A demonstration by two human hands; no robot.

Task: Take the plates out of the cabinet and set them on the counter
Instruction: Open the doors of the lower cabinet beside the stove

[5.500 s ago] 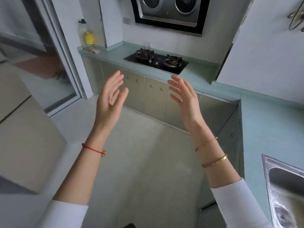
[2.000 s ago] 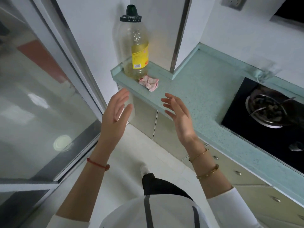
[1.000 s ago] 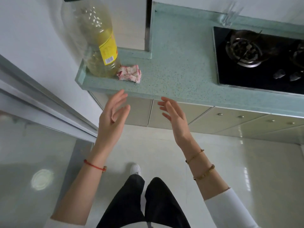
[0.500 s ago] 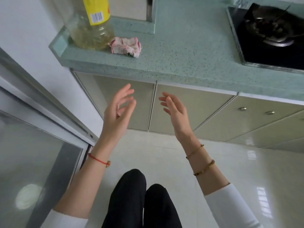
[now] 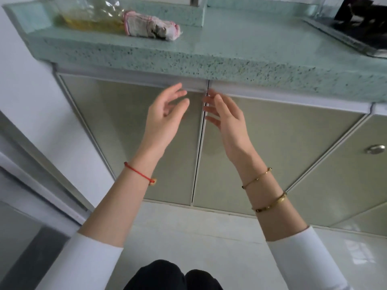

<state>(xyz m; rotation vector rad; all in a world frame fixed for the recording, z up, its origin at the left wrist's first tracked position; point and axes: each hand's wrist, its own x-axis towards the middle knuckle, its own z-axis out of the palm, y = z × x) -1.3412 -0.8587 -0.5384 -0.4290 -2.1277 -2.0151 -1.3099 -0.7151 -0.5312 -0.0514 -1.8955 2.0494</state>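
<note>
Two beige cabinet doors stand closed under the green speckled counter [image 5: 240, 49]: the left door [image 5: 129, 126] and the right door [image 5: 282, 143], with a thin gap between them. My left hand [image 5: 165, 116] is open, its fingertips close to the top edge of the left door by the gap. On the other side of the gap my right hand [image 5: 226, 120] is open too, fingers near the top of the right door. Neither hand holds anything. No plates are in view.
An oil bottle [image 5: 90, 15] and a crumpled cloth [image 5: 150, 26] sit at the counter's left end. A black hob [image 5: 360, 24] is at the far right. A further door with a round knob [image 5: 374, 149] lies right. A white wall and sliding door frame [image 5: 31, 155] bound the left.
The view has dropped lower and closer to the cabinet. Both open hands have moved up and forward to the top of the two doors near the gap.
</note>
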